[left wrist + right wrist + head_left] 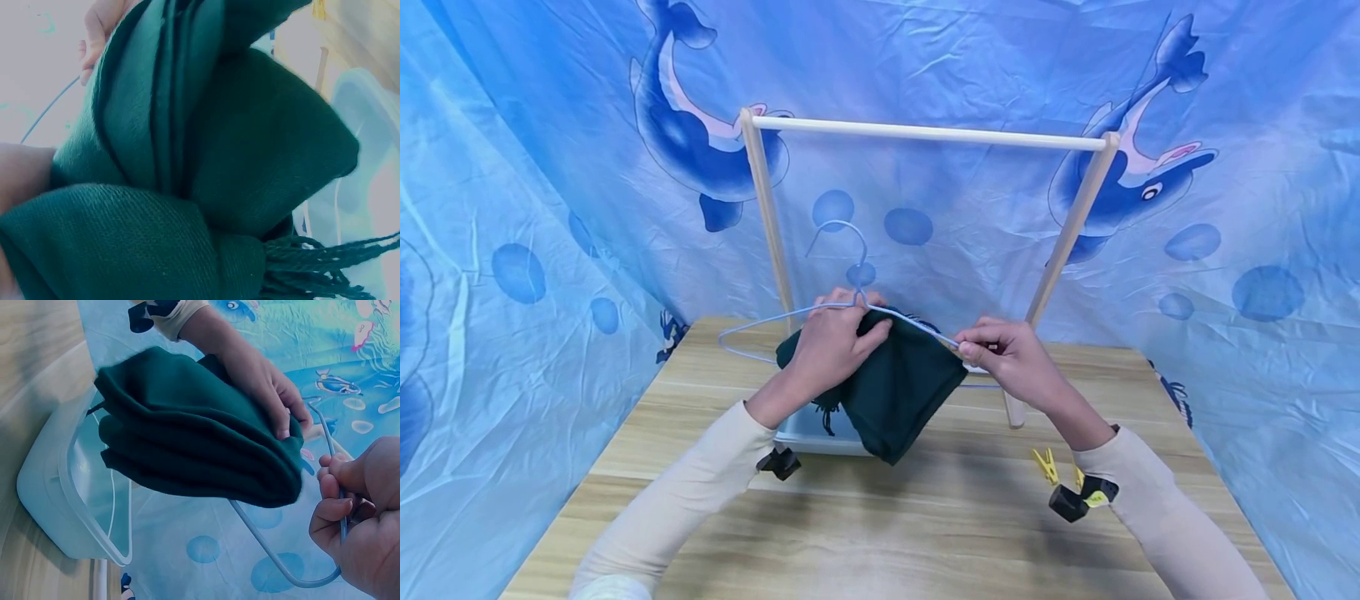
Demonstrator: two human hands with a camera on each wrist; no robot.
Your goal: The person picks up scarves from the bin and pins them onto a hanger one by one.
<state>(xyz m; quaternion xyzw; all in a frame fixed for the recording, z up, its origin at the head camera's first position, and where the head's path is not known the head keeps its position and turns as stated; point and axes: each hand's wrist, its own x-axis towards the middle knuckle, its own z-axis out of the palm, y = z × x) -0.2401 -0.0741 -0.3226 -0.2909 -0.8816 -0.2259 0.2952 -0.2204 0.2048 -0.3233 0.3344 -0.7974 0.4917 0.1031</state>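
Note:
A dark green scarf (898, 387), folded in layers, hangs from my left hand (831, 346), which grips it near the neck of a light blue wire hanger (864, 250). Fringe (319, 259) dangles from the scarf in the left wrist view. My right hand (1011, 358) pinches the hanger's right arm between thumb and fingers. In the right wrist view, the lower wire of the hanger (259, 540) runs past the scarf's underside. The hook points up, apart from any bar. Cloth hides part of the left fingers.
Behind the hands stands a wooden rack with a white top bar (925, 132). A pale plastic tub (827, 446) sits on the wood-grain table (880, 533) below the scarf. Yellow clothespins (1045, 467) lie near my right wrist. Blue dolphin-printed curtains (550, 167) surround the table.

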